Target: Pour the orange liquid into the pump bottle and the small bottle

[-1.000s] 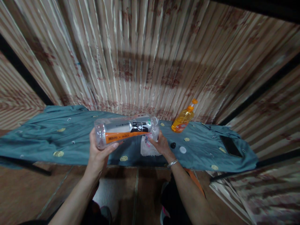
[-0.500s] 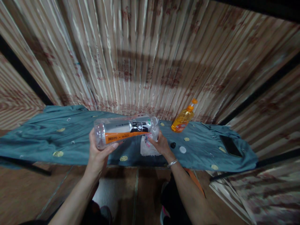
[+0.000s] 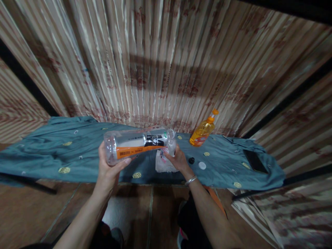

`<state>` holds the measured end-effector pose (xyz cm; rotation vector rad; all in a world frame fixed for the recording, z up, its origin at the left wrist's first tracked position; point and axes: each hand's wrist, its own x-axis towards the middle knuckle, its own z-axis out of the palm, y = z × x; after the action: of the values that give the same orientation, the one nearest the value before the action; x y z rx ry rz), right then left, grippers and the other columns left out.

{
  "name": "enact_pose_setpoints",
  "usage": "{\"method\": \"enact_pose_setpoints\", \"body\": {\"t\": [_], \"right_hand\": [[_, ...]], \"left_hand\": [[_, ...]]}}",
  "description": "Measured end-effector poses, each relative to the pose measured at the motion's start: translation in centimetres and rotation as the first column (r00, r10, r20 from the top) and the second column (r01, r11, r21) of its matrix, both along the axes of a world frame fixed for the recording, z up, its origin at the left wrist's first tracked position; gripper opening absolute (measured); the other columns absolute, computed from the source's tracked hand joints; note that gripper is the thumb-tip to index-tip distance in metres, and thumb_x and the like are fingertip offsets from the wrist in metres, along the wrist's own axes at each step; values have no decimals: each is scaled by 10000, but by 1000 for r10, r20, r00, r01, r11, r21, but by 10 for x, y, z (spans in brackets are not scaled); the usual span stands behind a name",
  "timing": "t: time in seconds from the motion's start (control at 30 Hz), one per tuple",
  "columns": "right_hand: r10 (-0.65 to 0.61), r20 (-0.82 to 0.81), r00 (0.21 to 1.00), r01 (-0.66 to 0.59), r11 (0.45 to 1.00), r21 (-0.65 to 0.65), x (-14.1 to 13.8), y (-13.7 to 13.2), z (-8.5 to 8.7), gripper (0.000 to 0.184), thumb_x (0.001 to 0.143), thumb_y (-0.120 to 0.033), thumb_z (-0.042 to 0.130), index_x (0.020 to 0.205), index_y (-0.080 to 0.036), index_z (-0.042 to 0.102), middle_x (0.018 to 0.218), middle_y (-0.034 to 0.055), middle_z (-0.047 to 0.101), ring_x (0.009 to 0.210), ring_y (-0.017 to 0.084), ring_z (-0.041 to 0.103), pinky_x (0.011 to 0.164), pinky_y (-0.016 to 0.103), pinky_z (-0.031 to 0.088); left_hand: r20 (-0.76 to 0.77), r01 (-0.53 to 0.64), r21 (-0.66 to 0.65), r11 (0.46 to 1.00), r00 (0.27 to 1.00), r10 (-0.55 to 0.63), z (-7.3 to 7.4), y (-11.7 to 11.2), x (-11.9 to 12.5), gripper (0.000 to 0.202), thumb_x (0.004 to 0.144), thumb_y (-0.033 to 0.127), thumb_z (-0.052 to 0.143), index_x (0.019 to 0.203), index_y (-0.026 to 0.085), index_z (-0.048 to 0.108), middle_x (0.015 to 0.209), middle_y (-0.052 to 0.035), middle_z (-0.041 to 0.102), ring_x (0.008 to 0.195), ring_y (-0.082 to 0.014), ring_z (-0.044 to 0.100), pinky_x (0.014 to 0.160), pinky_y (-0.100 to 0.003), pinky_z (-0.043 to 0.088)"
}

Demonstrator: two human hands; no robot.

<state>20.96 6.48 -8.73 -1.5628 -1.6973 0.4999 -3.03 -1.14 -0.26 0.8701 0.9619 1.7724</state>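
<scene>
A large clear plastic bottle with a silver, black and orange label lies nearly level above the cloth, its mouth to the right. My left hand is closed around its base from below. At the neck, my right hand closes on a small clear plastic container with pink print, held just under the bottle's mouth. Whether that container is stiff or a soft bag I cannot tell, as fingers hide part of it. A black cap and a white round lid lie right of my right hand.
Behind the right hand stands an orange pump bottle of yellow-orange liquid. A dark phone lies at the right end of the teal patterned cloth. A pleated curtain hangs behind, with black metal bars at the sides.
</scene>
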Motion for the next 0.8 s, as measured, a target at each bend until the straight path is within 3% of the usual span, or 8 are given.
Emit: {"method": "enact_pose_setpoints", "body": {"t": [0.3, 0.8], "right_hand": [[16, 3, 1000, -16, 1000, -18, 0, -1, 2, 533, 784, -417, 686, 1221, -193, 478, 1024, 87, 703, 1003, 292, 676, 846, 400, 523], [-17, 4, 1000, 18, 1000, -26, -1, 0, 0, 515, 772, -416, 696, 1186, -189, 491, 980, 78, 707, 937, 287, 691, 814, 404, 529]], "left_hand": [[-24, -3, 12, 1000, 1000, 4, -3, 1, -2, 921, 497, 189, 864, 1313, 308, 455, 1239, -51, 582, 982, -228, 616, 824, -424, 578], [-24, -11, 31, 999, 1000, 11, -6, 2, -3, 908, 495, 179, 865, 1296, 313, 460, 1215, -46, 572, 1003, -225, 605, 837, -412, 569]]}}
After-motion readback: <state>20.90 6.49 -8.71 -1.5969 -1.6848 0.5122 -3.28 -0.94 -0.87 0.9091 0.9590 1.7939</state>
